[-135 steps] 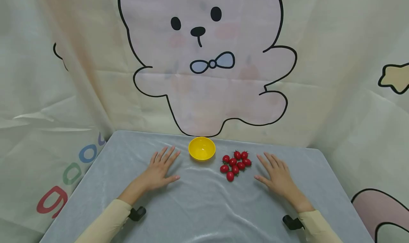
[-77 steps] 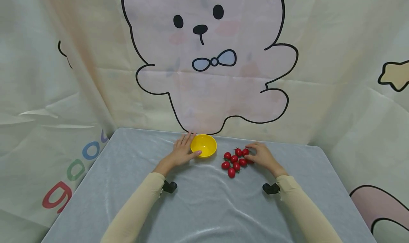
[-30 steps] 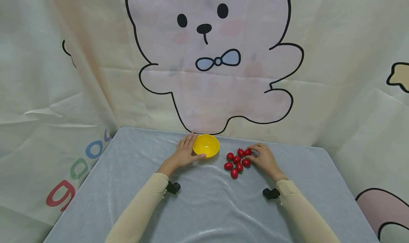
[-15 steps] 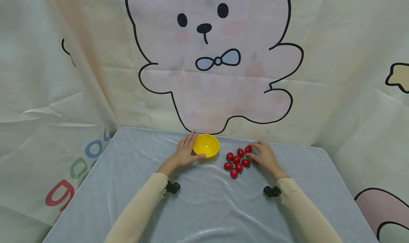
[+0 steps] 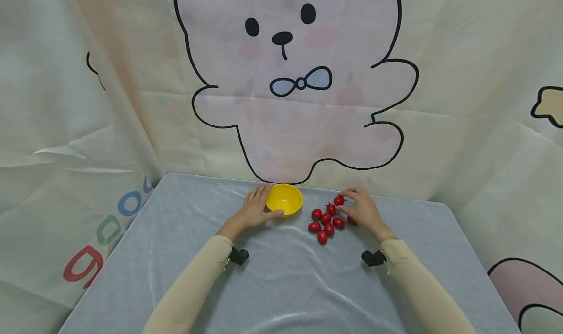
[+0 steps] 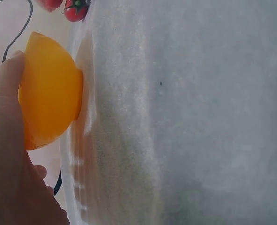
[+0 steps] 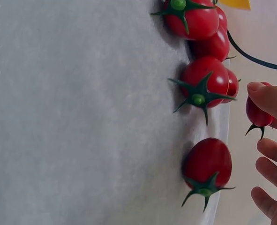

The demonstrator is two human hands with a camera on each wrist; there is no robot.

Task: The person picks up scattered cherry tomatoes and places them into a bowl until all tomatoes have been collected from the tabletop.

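The table (image 5: 110, 270) was dressed in a pale grey cloth (image 5: 299, 280) with a soft sheen, lightly creased toward the front; its far corners were rounded and its sides widened toward the viewer. A yellow bowl (image 5: 284, 202) stood upright near the middle of the far edge. To its right, and apart from it, seven red cherry tomatoes (image 5: 325, 219) lay in a loose cluster, several of them touching or nearly so. A single tomato (image 5: 352, 220), partly hidden in the head view, lay just right of the cluster. Green calyces (image 7: 198, 99) were visible at close range. A small dark speck (image 6: 160, 83) marked the cloth.
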